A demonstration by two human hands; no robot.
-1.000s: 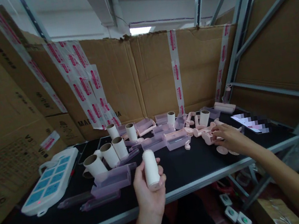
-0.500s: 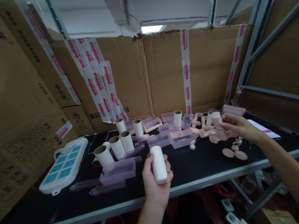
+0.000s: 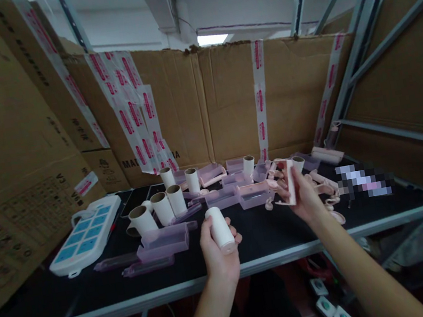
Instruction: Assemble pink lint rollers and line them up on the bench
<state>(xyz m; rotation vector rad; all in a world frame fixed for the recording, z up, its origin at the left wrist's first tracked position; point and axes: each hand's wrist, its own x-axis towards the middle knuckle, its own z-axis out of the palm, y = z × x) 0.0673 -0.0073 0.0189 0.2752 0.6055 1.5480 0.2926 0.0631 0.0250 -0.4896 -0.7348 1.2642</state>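
Observation:
My left hand (image 3: pixel 219 252) is closed round a white roll (image 3: pixel 221 228) in front of the table's near edge. A pinkish end of the roll faces down toward me. Farther right, my right hand (image 3: pixel 306 198) is closed on a pale pink plastic part (image 3: pixel 291 183), long and frame-like, held roughly upright above the table. Behind that hand stands another white roll (image 3: pixel 298 162), partly covered. Several pink pieces lie near it, including a round disc (image 3: pixel 339 217). A small pink hook-like piece (image 3: pixel 269 204) sits to the left of the right hand.
White rolls with brown cores (image 3: pixel 162 208) stand at the left. Translucent purple trays (image 3: pixel 165 244) lie along the black table (image 3: pixel 108 292). A white and blue power strip (image 3: pixel 86 236) is at far left. Cardboard walls (image 3: pixel 182 104) enclose the back, and metal posts (image 3: pixel 354 42) rise at right.
My right hand has moved left and nearer, lifting the pink part from among the other pink pieces and turning it. My left hand keeps the white roll, now tilted slightly.

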